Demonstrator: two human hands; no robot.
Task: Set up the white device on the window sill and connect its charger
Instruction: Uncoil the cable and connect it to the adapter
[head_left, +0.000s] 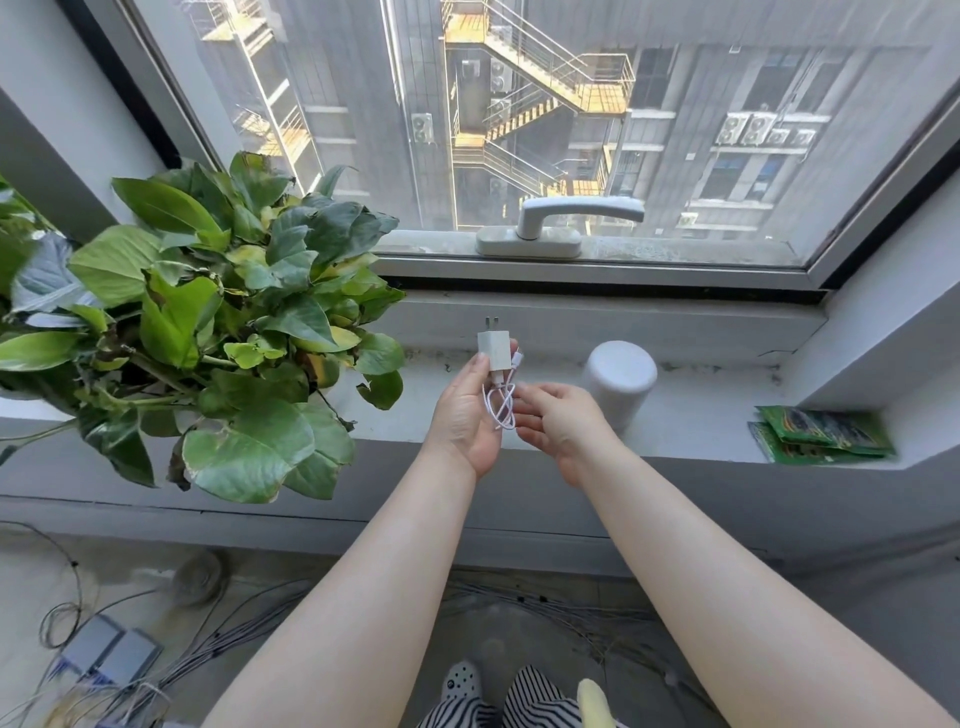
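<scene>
A white cylindrical device (619, 383) stands upright on the grey window sill (696, 426), right of centre. My left hand (465, 415) holds a white plug-in charger (496, 351) with its two prongs pointing up, palm turned up. The charger's thin white cable (503, 405) hangs coiled in loops over my left palm. My right hand (558, 421) is just to the right, its fingertips pinching the cable loops. Both hands hover above the sill's front edge, left of the device and not touching it.
A large leafy potted plant (208, 322) fills the sill's left side. Green packets (823, 434) lie at the sill's right end. A white window handle (566, 221) sits on the frame above. Loose wires and grey boxes (111, 654) lie on the floor below.
</scene>
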